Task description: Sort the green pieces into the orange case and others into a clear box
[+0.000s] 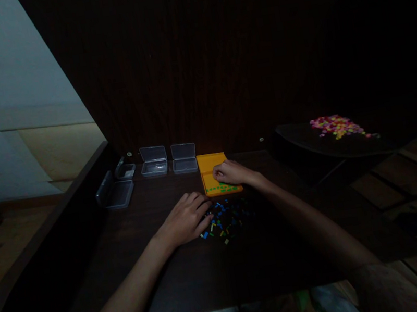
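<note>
My right hand (230, 172) is over an open yellow box (211, 163), its fingers curled together in a pinch. What it holds, if anything, is hidden. Green pieces (221, 188) lie in the box along its near side. On the dark tabletop just in front of the box is a loose pile of small blue, yellow and green pieces (222, 219). My left hand (189, 218) rests palm down at the left edge of this pile, fingers somewhat apart and touching the table by the pieces.
Several clear plastic boxes with raised lids stand to the left, among them one clear box (185, 165) beside the yellow box. A pile of pink and yellow bits (338, 126) lies on a dark surface at the right. A dark wooden panel (188, 75) rises behind.
</note>
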The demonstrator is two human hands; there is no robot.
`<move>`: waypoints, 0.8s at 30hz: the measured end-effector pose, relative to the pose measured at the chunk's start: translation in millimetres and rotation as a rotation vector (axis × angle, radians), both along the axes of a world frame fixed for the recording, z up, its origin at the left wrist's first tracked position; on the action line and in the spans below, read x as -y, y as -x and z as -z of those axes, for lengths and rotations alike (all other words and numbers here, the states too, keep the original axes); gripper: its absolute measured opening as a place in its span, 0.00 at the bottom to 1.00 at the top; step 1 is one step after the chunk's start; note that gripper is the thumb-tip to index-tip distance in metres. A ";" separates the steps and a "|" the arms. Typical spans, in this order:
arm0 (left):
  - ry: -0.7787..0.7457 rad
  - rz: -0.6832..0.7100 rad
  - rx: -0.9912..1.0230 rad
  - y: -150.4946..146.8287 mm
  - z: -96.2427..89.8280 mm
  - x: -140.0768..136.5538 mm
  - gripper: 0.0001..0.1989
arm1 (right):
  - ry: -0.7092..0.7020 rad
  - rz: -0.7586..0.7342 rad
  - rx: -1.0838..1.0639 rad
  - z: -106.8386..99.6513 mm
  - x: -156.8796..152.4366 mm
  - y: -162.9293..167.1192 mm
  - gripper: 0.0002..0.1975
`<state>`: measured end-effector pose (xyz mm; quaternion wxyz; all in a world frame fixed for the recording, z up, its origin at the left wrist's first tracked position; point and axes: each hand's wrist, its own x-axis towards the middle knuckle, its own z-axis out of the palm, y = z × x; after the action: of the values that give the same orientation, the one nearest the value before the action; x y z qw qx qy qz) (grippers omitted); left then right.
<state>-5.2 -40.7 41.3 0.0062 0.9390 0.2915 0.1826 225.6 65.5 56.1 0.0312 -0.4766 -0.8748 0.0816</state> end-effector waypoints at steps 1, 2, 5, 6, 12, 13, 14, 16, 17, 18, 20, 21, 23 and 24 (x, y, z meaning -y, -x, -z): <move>-0.004 0.001 -0.001 -0.3 0.2 0.1 0.16 | 0.000 0.003 0.010 1.3 -0.8 0.1 0.11; -0.006 0.002 -0.003 -0.7 0.2 0.3 0.16 | 0.000 0.007 0.018 2.4 -1.4 0.1 0.12; 0.000 0.013 -0.012 -1.3 -1.0 0.5 0.16 | 0.000 0.017 0.028 3.7 -2.1 0.4 0.12; 0.002 0.015 -0.014 -1.4 -1.4 0.5 0.16 | -0.001 0.019 0.030 3.3 -1.9 0.4 0.12; 0.000 0.015 -0.002 -1.1 -1.8 0.5 0.16 | -0.022 0.039 -0.005 -6.9 3.1 -8.1 0.12; -0.002 0.014 -0.003 -1.1 -1.7 0.6 0.15 | -0.029 0.045 -0.022 -8.9 4.3 -12.2 0.13; -0.004 0.012 -0.005 -1.2 -1.5 0.7 0.15 | -0.034 0.051 -0.041 -10.7 5.7 -17.1 0.13; -0.006 0.009 -0.012 -1.6 -1.3 0.9 0.15 | -0.036 0.056 -0.084 -13.4 10.2 -28.9 0.14; -0.004 0.009 -0.017 -1.8 -1.1 1.0 0.15 | -0.029 0.051 -0.112 -14.1 13.8 -35.4 0.14; -0.003 0.010 -0.023 -1.9 -1.0 1.1 0.15 | -0.018 0.043 -0.146 -14.5 18.5 -41.9 0.14; -0.003 0.011 -0.028 -2.3 -0.5 1.0 0.16 | 0.036 0.013 -0.223 -14.0 31.7 -53.5 0.13; -0.002 0.013 -0.030 -2.5 -0.3 1.0 0.16 | 0.088 0.003 -0.256 -13.2 40.1 -58.2 0.14; 0.001 0.019 -0.025 -2.7 0.2 1.0 0.16 | 0.175 -0.018 -0.316 -10.6 59.0 -64.3 0.16; 0.004 0.022 -0.019 -2.9 0.4 1.1 0.16 | 0.217 -0.047 -0.322 -9.0 68.8 -65.7 0.16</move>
<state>-2.4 -41.8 40.9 0.0075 0.9438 0.2815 0.1728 291.3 -3.3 65.1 0.1173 -0.4375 -0.8553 0.2514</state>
